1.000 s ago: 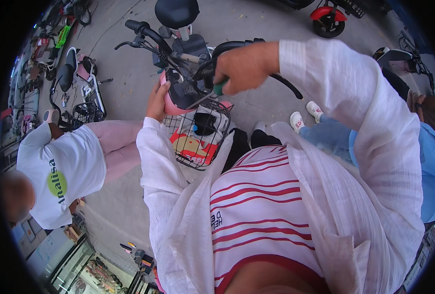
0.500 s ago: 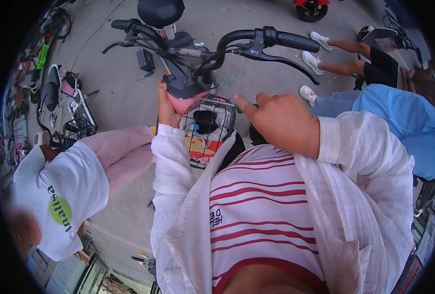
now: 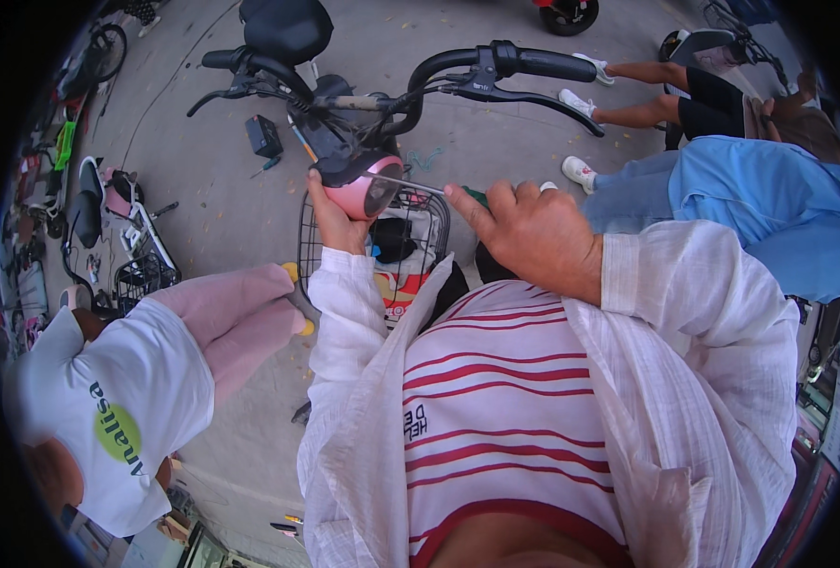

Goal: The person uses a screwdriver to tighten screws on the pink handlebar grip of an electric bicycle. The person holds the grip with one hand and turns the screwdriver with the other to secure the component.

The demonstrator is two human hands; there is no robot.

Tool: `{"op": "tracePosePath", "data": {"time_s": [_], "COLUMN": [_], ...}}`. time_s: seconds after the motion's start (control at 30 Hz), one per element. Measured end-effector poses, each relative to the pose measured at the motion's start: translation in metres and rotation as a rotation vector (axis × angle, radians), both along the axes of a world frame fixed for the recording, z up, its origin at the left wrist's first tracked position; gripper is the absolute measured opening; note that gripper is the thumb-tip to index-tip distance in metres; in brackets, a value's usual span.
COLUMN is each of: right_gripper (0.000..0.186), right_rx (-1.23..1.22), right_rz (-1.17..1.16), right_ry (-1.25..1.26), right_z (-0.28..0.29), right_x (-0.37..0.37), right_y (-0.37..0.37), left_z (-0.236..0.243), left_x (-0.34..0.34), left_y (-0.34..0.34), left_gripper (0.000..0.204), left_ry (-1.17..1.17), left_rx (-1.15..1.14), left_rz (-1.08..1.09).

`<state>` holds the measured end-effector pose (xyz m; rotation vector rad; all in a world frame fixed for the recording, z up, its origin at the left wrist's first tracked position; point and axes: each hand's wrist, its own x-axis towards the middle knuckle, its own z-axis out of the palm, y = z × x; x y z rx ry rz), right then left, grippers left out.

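Note:
My left hand (image 3: 339,225) grips a round pink headlight (image 3: 349,197) from its left side, under the handlebar (image 3: 443,62) of an electric bike. The light's dark lens faces right, and a black cover sits along its top. From the right, my right hand (image 3: 538,232) is closed on a screwdriver (image 3: 408,183) with a thin metal shaft. A bit of its green handle shows by the fingers. The shaft's tip meets the upper edge of the headlight near the black cover; the exact contact point is too small to tell. Below hangs a black wire basket (image 3: 302,256) holding a bag and dark items.
Brake levers (image 3: 543,100) and cables surround the handlebar. A black box (image 3: 264,137) lies on the ground beyond. One person in a white shirt (image 3: 122,398) is at left; a person in blue (image 3: 760,204) and another in black shorts (image 3: 708,112) are at right. Parked bikes line the left.
The headlight has turned, so its dark lens now shows. The screwdriver's shaft has shifted with it, and more of the green handle is visible. My view has moved slightly.

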<state>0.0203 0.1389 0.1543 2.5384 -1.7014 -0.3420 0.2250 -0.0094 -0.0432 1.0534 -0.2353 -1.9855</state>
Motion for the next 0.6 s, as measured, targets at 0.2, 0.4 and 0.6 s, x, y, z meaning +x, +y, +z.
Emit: {"op": "tracePosePath", "data": {"time_s": [0.2, 0.4, 0.6], "right_gripper": [0.059, 0.047, 0.042], "right_rx": [0.118, 0.431, 0.620], "right_rz": [-0.157, -0.372, -0.472], "right_ry": [-0.142, -0.587, -0.855], "right_z": [0.000, 0.010, 0.002], "right_x": [0.001, -0.016, -0.026], "right_y": [0.009, -0.004, -0.008], "left_z": [0.010, -0.002, -0.013], "left_x": [-0.004, 0.016, 0.021], "left_y": [0.012, 0.010, 0.018], "left_gripper": [0.052, 0.048, 0.047], "left_ry": [-0.092, -0.113, -0.109], "left_rx": [-0.156, -0.258, -0.270], "left_rz": [0.045, -0.048, 0.033]}}
